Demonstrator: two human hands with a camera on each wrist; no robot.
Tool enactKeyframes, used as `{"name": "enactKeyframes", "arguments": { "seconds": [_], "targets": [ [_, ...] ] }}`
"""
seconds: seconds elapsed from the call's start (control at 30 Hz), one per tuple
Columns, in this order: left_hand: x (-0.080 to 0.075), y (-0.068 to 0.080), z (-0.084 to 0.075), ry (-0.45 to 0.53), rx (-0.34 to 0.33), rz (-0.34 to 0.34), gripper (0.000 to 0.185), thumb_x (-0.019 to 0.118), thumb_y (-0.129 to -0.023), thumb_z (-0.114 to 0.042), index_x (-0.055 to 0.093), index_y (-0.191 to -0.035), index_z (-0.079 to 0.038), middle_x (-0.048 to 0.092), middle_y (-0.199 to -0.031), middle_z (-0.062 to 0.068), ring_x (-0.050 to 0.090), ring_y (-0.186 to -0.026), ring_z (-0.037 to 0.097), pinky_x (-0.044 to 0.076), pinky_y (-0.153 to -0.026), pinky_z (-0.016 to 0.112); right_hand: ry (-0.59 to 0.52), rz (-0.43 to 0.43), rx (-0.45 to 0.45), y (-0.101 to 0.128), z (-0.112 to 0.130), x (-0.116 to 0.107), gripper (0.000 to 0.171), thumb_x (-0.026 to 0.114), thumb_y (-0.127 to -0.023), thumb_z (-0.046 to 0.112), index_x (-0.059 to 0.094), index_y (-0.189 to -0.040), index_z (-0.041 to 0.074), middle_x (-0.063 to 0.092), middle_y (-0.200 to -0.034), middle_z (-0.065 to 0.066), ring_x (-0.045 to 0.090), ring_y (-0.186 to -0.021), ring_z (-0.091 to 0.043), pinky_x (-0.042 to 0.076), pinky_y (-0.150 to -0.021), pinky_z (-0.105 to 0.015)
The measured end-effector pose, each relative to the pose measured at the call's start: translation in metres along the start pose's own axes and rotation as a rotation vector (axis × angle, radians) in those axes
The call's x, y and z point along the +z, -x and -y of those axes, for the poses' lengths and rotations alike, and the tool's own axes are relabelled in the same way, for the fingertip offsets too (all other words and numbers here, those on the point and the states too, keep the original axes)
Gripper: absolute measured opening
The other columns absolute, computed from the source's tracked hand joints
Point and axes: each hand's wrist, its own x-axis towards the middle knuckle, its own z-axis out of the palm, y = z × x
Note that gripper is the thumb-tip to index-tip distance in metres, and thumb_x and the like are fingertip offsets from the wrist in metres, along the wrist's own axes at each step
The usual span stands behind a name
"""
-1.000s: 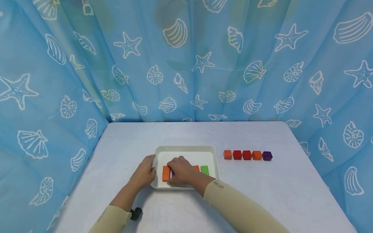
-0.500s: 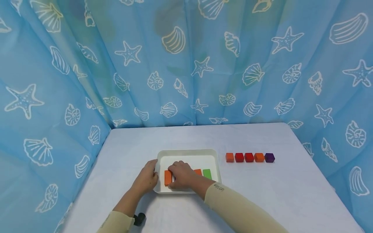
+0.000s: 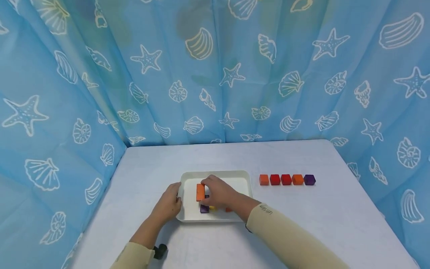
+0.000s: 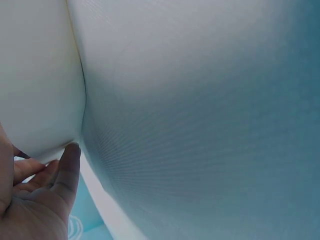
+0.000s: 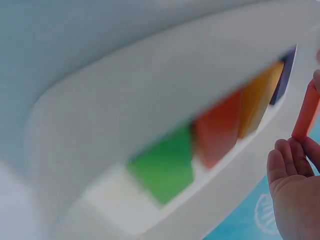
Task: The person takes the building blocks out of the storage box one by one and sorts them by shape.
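My right hand (image 3: 216, 191) pinches an orange rectangular block (image 3: 200, 192) and holds it lifted above the white tray (image 3: 218, 175). In the right wrist view the orange block (image 5: 306, 112) stands between my fingertips (image 5: 285, 160). Under my hand, a purple block (image 3: 204, 209), a yellow block (image 3: 212, 207) and a red-orange block (image 3: 228, 209) lie in the tray. The right wrist view also shows a green block (image 5: 162, 170) beside them. My left hand (image 3: 169, 203) rests against the tray's left rim, its fingers (image 4: 67, 170) touching the wall of the tray (image 4: 40, 100).
A row of several cubes lies right of the tray: orange (image 3: 264, 179), red (image 3: 275, 179), red (image 3: 286, 179), orange (image 3: 297, 179), purple (image 3: 309, 179). Blue sea-shell curtains (image 3: 215, 74) close in the white table (image 3: 302, 224) on three sides. A small black object (image 3: 160, 250) lies near my left sleeve.
My right hand has lifted the orange block from the tray's left end and moved it up and slightly right, uncovering the purple and yellow blocks. The left hand stays on the rim.
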Motion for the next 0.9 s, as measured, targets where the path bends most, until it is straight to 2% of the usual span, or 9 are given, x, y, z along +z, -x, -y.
{"name": "enactKeyframes", "arguments": {
  "seconds": [0.23,0.53,0.73,0.9],
  "targets": [
    [-0.001,-0.002,-0.001,-0.014,0.004,-0.008,0.057,0.055,-0.104,0.000,0.040,-0.159,0.007,0.046,-0.160,0.023,0.045,-0.148,0.042,0.037,-0.122,0.055,-0.021,-0.035,0.111,0.020,-0.031,-0.036,0.077,0.089,-0.087,0.037,0.056,-0.154,0.016,0.056,-0.148,-0.006,0.055,-0.133,-0.026,0.055,-0.109,-0.049],
    [0.003,-0.003,0.001,-0.033,0.002,0.007,0.056,0.054,-0.105,-0.002,0.040,-0.159,0.007,0.045,-0.160,0.023,0.044,-0.149,0.041,0.036,-0.122,0.055,-0.033,-0.104,0.205,0.052,-0.082,-0.067,0.084,0.095,-0.081,0.028,0.055,-0.153,0.010,0.056,-0.146,-0.012,0.057,-0.129,-0.030,0.063,-0.096,-0.047],
    [-0.003,0.001,0.005,-0.021,-0.016,-0.008,0.057,0.054,-0.105,-0.001,0.039,-0.159,0.007,0.045,-0.160,0.024,0.043,-0.149,0.042,0.035,-0.123,0.056,-0.039,-0.127,0.209,0.069,-0.101,-0.076,0.084,0.095,-0.080,0.025,0.055,-0.152,0.007,0.057,-0.144,-0.016,0.061,-0.121,-0.032,0.065,-0.092,-0.048],
    [0.000,-0.002,0.006,-0.014,0.018,0.004,0.056,0.055,-0.106,-0.002,0.039,-0.159,0.007,0.045,-0.160,0.024,0.043,-0.149,0.042,0.036,-0.122,0.056,-0.019,-0.130,0.212,0.090,-0.123,-0.075,0.080,0.093,-0.082,0.022,0.057,-0.150,0.004,0.058,-0.143,-0.017,0.060,-0.125,-0.036,0.062,-0.096,-0.053]
  ]
}}
